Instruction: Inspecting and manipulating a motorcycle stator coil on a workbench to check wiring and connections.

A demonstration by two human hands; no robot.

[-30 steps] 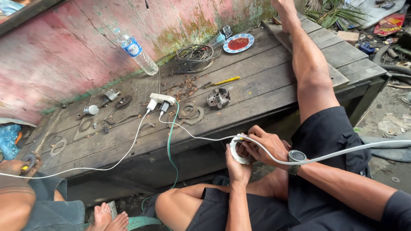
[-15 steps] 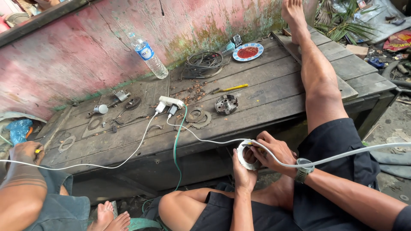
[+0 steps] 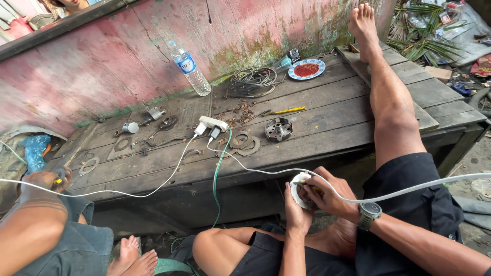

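My left hand [image 3: 296, 217] cups a round whitish metal part [image 3: 296, 185] from below, just in front of the bench edge. My right hand [image 3: 330, 197], with a watch on its wrist, closes over the part's right side; something small and yellowish shows between its fingers. A white cable [image 3: 255, 168] runs from the power strip [image 3: 214, 123] over my right hand and off to the right. My right leg [image 3: 386, 102] lies stretched across the wooden bench [image 3: 327, 138].
On the bench lie a plastic water bottle [image 3: 189, 69], a wire coil [image 3: 253, 79], a plate with red contents [image 3: 306, 69], a round metal hub [image 3: 279, 129], rings and small parts. Another person's hand [image 3: 46, 180] at the left holds a second white cable.
My hands have stayed together on the round part. The view has tilted down and left, so the other person's hand and arm show more fully at the left.
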